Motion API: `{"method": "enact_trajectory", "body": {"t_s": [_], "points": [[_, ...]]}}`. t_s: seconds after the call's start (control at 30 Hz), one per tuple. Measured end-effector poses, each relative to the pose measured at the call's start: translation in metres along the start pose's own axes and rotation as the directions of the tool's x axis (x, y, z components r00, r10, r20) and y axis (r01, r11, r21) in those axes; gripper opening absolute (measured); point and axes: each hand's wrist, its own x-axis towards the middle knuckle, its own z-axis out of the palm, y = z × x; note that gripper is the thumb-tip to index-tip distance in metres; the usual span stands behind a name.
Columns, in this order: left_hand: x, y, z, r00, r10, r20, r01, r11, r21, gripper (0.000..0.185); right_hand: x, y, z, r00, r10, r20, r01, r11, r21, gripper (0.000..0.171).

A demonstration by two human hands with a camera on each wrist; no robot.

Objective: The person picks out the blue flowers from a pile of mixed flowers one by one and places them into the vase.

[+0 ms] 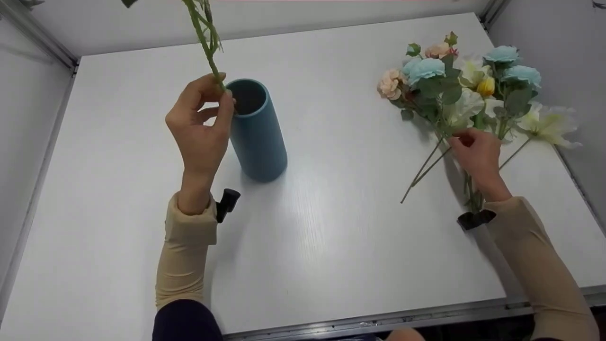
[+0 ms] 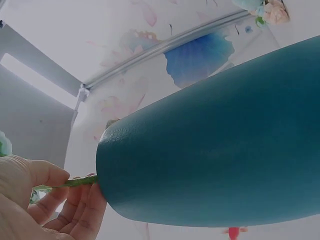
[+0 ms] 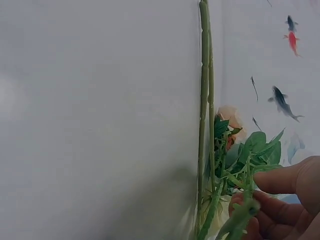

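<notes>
A tall blue cylindrical vase (image 1: 255, 130) stands upright on the white table (image 1: 331, 227), and its side fills the left wrist view (image 2: 220, 150). My left hand (image 1: 201, 121) pinches a green flower stem (image 1: 203, 38) at the vase's rim, with the stem's lower end at the opening (image 2: 75, 182). The bloom is out of view above. My right hand (image 1: 476, 151) rests on a pile of artificial flowers (image 1: 466, 85) lying at the right, fingers curled on their stems (image 3: 205, 125). Leaves (image 3: 245, 200) sit against its fingertips.
White walls enclose the table on the left, back and right. A metal rail runs along the front edge (image 1: 378, 322). Loose stems (image 1: 423, 173) stick out from the pile toward the table's middle.
</notes>
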Motion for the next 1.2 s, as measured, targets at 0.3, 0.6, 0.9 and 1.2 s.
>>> {"method": "enact_trajectory", "body": {"t_s": [0.3, 0.6, 0.9, 1.2], "points": [[0.0017, 0.0009, 0.0013, 1.0, -0.005, 0.027, 0.004, 0.999, 0.05, 0.012, 0.0069, -0.0015, 0.003, 1.0, -0.006, 0.01, 0.006, 0.999, -0.048, 0.027], [0.0046, 0.0009, 0.0003, 0.996, -0.066, 0.058, 0.066, 0.998, 0.011, 0.018, 0.0094, 0.0012, 0.0034, 1.0, 0.01, 0.027, -0.008, 0.998, -0.06, 0.027], [0.0049, -0.0038, 0.0035, 0.999, -0.025, 0.022, 0.024, 0.999, 0.034, 0.013, 0.0096, 0.0025, 0.0054, 0.999, -0.035, 0.006, 0.036, 0.999, -0.035, 0.023], [0.0049, -0.0076, 0.0046, 1.0, -0.03, -0.003, 0.03, 0.999, 0.024, 0.008, 0.0094, 0.004, 0.0053, 0.998, -0.066, 0.016, 0.066, 0.998, -0.024, 0.026]]}}
